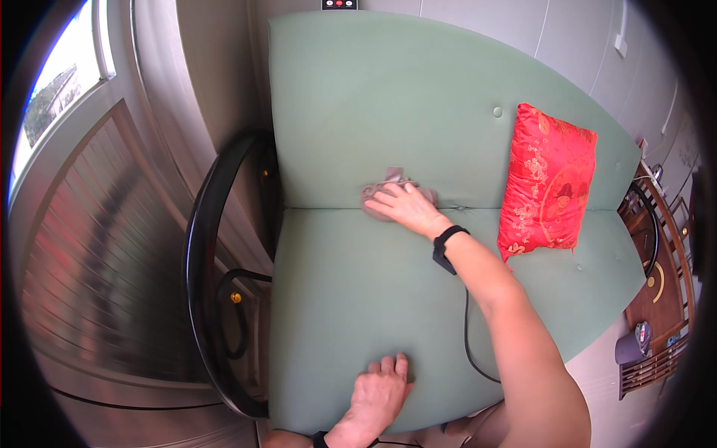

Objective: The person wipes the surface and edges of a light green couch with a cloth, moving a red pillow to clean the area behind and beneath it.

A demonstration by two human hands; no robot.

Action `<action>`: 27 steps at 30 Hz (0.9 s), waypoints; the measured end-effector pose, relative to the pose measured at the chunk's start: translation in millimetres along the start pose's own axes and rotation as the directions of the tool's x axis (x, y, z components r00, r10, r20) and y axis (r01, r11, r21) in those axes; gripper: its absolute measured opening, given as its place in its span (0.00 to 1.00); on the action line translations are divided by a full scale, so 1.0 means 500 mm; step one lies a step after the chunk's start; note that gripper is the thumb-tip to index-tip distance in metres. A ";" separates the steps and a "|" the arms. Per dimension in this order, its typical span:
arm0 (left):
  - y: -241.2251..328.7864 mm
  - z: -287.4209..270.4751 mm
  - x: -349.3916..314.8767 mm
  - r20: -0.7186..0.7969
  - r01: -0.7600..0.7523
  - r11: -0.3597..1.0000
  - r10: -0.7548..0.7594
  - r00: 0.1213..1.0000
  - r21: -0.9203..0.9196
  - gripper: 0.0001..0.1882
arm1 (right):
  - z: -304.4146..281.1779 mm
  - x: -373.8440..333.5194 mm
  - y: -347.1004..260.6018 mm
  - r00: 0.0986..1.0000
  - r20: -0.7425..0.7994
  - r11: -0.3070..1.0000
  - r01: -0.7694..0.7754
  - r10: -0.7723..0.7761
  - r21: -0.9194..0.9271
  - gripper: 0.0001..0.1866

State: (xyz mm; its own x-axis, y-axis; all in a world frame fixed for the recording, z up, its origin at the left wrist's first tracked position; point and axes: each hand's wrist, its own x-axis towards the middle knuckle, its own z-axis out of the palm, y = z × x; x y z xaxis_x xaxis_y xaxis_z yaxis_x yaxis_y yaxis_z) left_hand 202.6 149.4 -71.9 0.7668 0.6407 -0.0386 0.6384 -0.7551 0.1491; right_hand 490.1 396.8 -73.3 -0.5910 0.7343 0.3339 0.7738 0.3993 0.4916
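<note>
A sofa (336, 276) with green upholstery fills the middle of the view. My right hand (409, 207) presses down on a crumpled greyish-pink cloth (379, 212) at the crease between backrest and seat. The fingers lie over the cloth, and its underside is hidden. One flap of the cloth sticks up against the backrest; its outline is slightly blurred. My left hand (379, 393) leans on the front part of the seat, fingers loosely bent, with nothing visible in it. Both wrists wear black bands.
A red patterned cushion (550, 183) leans on the backrest at the right. The sofa's black curved armrest (198, 246) stands at the left, beside a metal door (97, 261). Beneath my right forearm a black cable (468, 336) hangs across the seat. Wooden furniture (657, 299) stands far right.
</note>
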 end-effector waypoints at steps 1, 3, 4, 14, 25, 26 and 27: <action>0.001 0.000 0.001 0.004 0.002 1.000 -0.002 1.000 0.000 0.33 | -0.005 -0.020 0.015 0.998 0.034 0.998 -0.054 0.053 0.035 0.27; 0.005 -0.004 0.005 0.035 0.002 1.000 -0.003 0.999 0.005 0.33 | -0.021 -0.061 0.051 0.994 0.041 0.994 -0.098 0.100 -0.041 0.27; 0.004 -0.004 0.005 0.033 -0.005 1.000 0.005 0.999 0.006 0.33 | -0.033 -0.074 0.064 0.988 0.064 0.990 -0.138 0.138 -0.005 0.28; 0.005 -0.007 0.008 0.061 -0.002 1.000 0.002 0.998 -0.001 0.33 | -0.113 -0.190 0.167 0.847 -0.012 0.847 -0.532 0.532 0.004 0.34; 0.004 0.004 0.021 -0.010 0.022 0.998 -0.021 1.000 0.059 0.30 | -0.169 -0.062 0.299 0.768 -0.286 0.792 -0.609 0.573 -0.048 0.43; 0.003 -0.001 0.022 0.016 0.035 0.999 -0.035 0.999 0.040 0.29 | -0.159 -0.059 0.288 0.732 -0.269 0.759 -0.651 0.626 -0.009 0.43; 0.002 -0.004 0.023 0.041 0.048 0.999 -0.049 0.998 0.021 0.29 | -0.151 -0.058 0.277 0.694 -0.250 0.722 -0.692 0.675 0.028 0.43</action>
State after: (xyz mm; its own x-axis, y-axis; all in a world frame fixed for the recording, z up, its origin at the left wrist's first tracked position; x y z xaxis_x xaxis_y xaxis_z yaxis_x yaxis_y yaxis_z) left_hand 211.9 156.0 -70.3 0.7367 0.6706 -0.0867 0.6759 -0.7262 0.1260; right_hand 597.2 389.5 46.1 0.0551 0.6419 0.7648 0.9737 -0.2043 0.1013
